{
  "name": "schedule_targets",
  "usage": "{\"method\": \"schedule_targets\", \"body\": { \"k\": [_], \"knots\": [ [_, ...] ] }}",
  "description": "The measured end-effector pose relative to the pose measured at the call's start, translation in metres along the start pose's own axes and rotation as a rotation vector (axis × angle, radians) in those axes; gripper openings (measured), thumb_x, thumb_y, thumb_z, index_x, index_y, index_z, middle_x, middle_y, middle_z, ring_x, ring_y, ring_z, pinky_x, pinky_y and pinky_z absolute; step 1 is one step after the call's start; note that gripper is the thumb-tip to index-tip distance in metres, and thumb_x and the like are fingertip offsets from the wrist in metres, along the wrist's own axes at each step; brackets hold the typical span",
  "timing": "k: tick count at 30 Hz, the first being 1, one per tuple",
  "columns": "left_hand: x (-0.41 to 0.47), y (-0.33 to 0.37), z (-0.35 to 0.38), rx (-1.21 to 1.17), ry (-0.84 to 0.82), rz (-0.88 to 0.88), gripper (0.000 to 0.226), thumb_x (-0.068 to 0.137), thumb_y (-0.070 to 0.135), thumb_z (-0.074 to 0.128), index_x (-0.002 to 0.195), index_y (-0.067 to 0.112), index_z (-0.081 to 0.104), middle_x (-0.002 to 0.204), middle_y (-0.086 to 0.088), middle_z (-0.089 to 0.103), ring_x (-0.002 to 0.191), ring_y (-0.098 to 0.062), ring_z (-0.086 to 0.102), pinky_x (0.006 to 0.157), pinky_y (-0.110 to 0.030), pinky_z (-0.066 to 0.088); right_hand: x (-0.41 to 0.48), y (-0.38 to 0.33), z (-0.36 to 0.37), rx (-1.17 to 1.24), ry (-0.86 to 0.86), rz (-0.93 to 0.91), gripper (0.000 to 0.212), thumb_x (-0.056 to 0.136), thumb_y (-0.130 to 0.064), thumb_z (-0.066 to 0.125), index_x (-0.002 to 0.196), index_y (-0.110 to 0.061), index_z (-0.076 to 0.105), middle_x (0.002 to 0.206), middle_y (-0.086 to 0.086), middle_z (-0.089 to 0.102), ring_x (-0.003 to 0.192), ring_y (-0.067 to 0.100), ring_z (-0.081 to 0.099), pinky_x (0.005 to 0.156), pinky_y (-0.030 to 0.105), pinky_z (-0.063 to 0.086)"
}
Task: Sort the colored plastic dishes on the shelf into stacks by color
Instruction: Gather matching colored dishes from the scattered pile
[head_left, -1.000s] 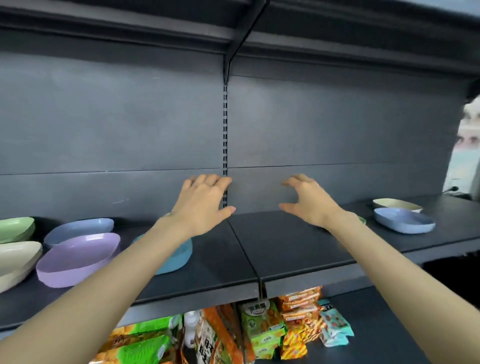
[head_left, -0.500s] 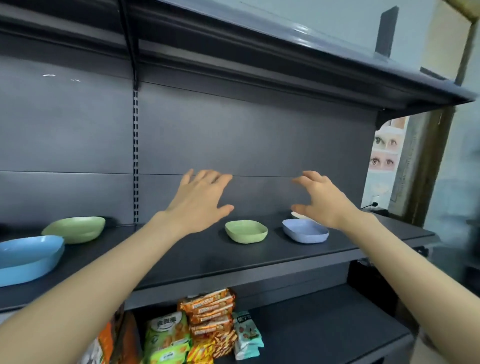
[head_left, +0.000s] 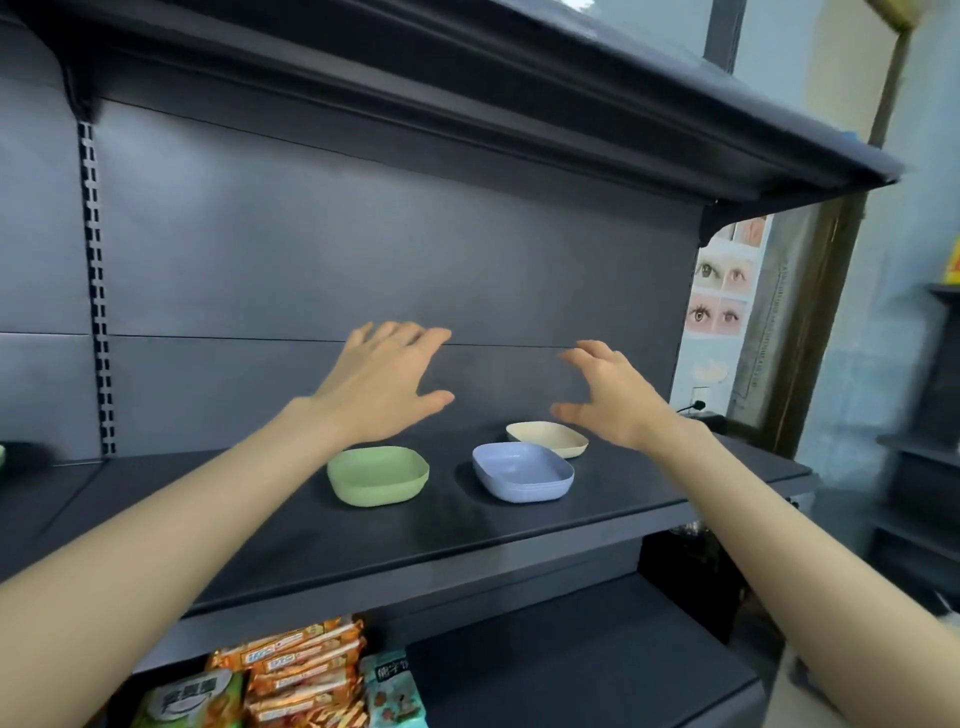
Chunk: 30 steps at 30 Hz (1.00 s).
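Both hands are up over the dark shelf (head_left: 363, 525), empty. The left hand (head_left: 382, 387) is palm-down, its fingers (head_left: 400, 332) spread flat and holding nothing; it sits above and slightly behind the green dish (head_left: 378, 475), not touching it. The right hand (head_left: 615, 402) has its fingers (head_left: 584, 353) spread and loosely curled, thumb low, also holding nothing. It hovers just right of the cream dish (head_left: 546, 437), partly in front of that dish's right edge in this view; whether there is contact cannot be told, though it looks clear.

There are three dishes on the shelf, all upright and rounded-square. Green is on the left, standing alone. The blue dish (head_left: 522, 472) is right of green with a gap between them; its side shows faint lines, so it may be more than one nested, but that cannot be confirmed. Cream sits just behind and right of blue, close or touching at the corner.

On the lower shelf, snack packets (head_left: 301, 670) are stacked at bottom left. An eye poster (head_left: 719, 296) hangs on the wall past the shelf's right end.
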<state>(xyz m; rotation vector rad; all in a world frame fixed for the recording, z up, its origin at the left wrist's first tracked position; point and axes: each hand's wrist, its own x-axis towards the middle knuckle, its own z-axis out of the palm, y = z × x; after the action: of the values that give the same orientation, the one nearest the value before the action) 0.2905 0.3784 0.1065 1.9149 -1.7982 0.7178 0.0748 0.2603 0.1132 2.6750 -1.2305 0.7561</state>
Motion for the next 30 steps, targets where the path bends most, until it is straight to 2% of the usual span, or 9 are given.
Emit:
{"method": "schedule_targets", "body": {
  "k": [5, 9, 13, 17, 21, 26, 30],
  "knots": [
    [0.040, 0.008, 0.052, -0.048, -0.044, -0.046, 0.067, 0.090, 0.049, 0.052, 0.147, 0.022, 0.026, 0.146, 0.001, 0.038, 0.134, -0.021, 0.031, 0.110, -0.037, 0.021, 0.040, 0.041, 0.028, 0.022, -0.044, -0.012, 0.067, 0.087, -0.031, 0.065, 0.144, -0.014, 0.033, 0.152, 0.005, 0.025, 0.135, 0.027, 0.028, 0.104, 0.037, 0.035],
    [0.070, 0.011, 0.085, -0.072, -0.070, -0.102, 0.068, 0.090, 0.049, 0.052, 0.147, 0.022, 0.026, 0.140, -0.001, 0.043, 0.130, -0.023, 0.035, 0.106, -0.037, 0.026, 0.068, 0.071, 0.054, 0.056, -0.071, -0.022, 0.066, 0.089, -0.032, 0.063, 0.144, -0.013, 0.033, 0.151, 0.004, 0.026, 0.135, 0.026, 0.027, 0.104, 0.041, 0.036],
    [0.080, 0.020, 0.114, -0.078, -0.144, -0.133, 0.069, 0.090, 0.049, 0.052, 0.147, 0.023, 0.024, 0.143, -0.002, 0.040, 0.132, -0.024, 0.034, 0.107, -0.037, 0.026, 0.086, 0.097, 0.085, 0.124, -0.136, -0.046, 0.065, 0.089, -0.032, 0.063, 0.144, -0.015, 0.032, 0.152, 0.003, 0.024, 0.136, 0.025, 0.026, 0.106, 0.040, 0.035],
    [0.077, 0.024, 0.138, -0.104, -0.154, -0.237, 0.070, 0.090, 0.051, 0.053, 0.147, 0.023, 0.024, 0.145, -0.001, 0.039, 0.133, -0.023, 0.034, 0.106, -0.037, 0.028, 0.099, 0.119, 0.113, 0.227, -0.199, -0.078, 0.064, 0.088, -0.030, 0.064, 0.143, -0.014, 0.035, 0.150, 0.003, 0.030, 0.134, 0.024, 0.032, 0.105, 0.037, 0.036],
    [0.065, 0.038, 0.168, -0.259, -0.170, -0.394, 0.072, 0.086, 0.054, 0.056, 0.146, 0.024, 0.028, 0.145, -0.001, 0.041, 0.135, -0.021, 0.033, 0.107, -0.037, 0.031, 0.101, 0.142, 0.136, 0.311, -0.273, -0.125, 0.063, 0.087, -0.035, 0.064, 0.140, -0.014, 0.039, 0.145, 0.003, 0.037, 0.128, 0.024, 0.041, 0.104, 0.038, 0.037],
    [0.044, 0.067, 0.203, -0.471, -0.174, -0.544, 0.079, 0.080, 0.051, 0.065, 0.144, 0.020, 0.032, 0.145, -0.004, 0.041, 0.132, -0.018, 0.040, 0.107, -0.030, 0.033, 0.095, 0.171, 0.159, 0.541, -0.355, -0.127, 0.067, 0.088, -0.039, 0.064, 0.143, -0.013, 0.036, 0.148, 0.000, 0.033, 0.132, 0.018, 0.038, 0.107, 0.031, 0.034],
    [0.036, 0.084, 0.216, -0.602, -0.201, -0.629, 0.106, 0.060, 0.074, 0.064, 0.144, 0.019, 0.031, 0.138, 0.006, 0.045, 0.124, -0.011, 0.046, 0.102, -0.023, 0.036, 0.089, 0.185, 0.174, 0.771, -0.422, -0.093, 0.073, 0.086, -0.038, 0.067, 0.145, -0.014, 0.032, 0.143, -0.001, 0.041, 0.124, 0.014, 0.048, 0.100, 0.024, 0.039]
  ]
}}
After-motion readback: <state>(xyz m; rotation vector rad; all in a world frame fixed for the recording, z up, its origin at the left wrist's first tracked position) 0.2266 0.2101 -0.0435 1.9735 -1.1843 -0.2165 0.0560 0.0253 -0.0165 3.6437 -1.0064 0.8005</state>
